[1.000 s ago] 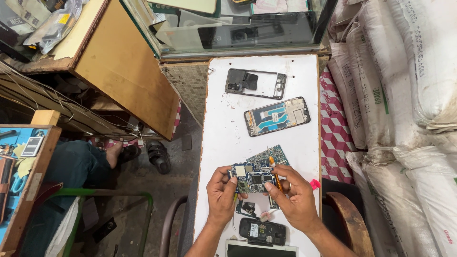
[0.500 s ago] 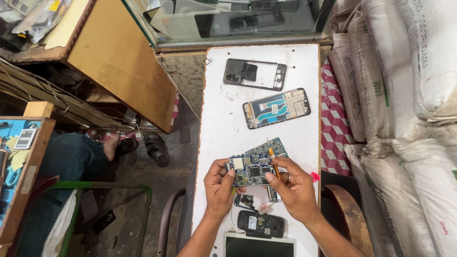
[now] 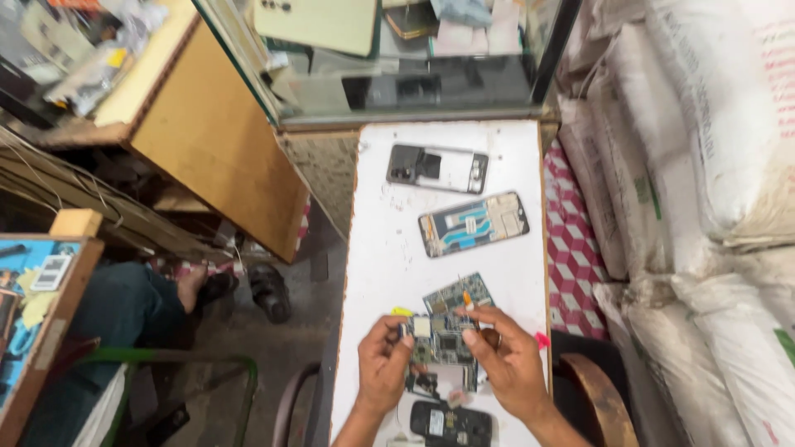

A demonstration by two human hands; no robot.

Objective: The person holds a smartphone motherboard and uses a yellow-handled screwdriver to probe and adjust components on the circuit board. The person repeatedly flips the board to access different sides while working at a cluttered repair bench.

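Both hands low over the near end of the white table (image 3: 389, 248), closed on a small green circuit board (image 3: 443, 339) — left hand (image 3: 383, 368) pinching its left edge, right hand (image 3: 507, 364) gripping the right edge from above. Held just above the tabletop, roughly level. Just beyond it, a second green board (image 3: 457, 291) lying flat, with a thin orange-tipped tool (image 3: 468, 302) rising by the right fingers. Underneath the hands, small dark parts and a black phone piece (image 3: 451, 424) at the table's near edge. Farther up the table, two opened phone shells — one with blue and tan insides (image 3: 474, 223), one dark-framed (image 3: 437, 169) nearer the glass cabinet (image 3: 397, 58). White sacks (image 3: 712, 165) stacked to the right.
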